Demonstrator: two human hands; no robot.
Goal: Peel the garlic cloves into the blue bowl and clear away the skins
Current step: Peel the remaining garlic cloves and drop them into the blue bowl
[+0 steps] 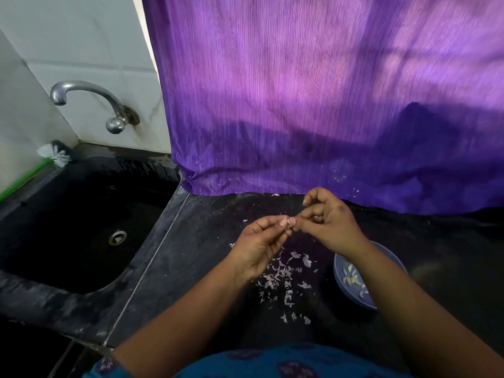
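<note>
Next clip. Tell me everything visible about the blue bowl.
The blue bowl is a small, round, shallow dish, plastic by its look, standing upright on the dark counter to the right of the scattered skins. Pale peeled cloves lie inside. The right forearm crosses over it, hiding its right part; contact cannot be told.

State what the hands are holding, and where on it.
Both hands, left hand and right hand, pinch one small garlic clove between their fingertips; which end cannot be told.

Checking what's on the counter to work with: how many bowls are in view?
1. The blue bowl sits on the dark counter under the right forearm, which hides part of it; peeled cloves lie inside. Nothing else bowl-like shows.
</note>
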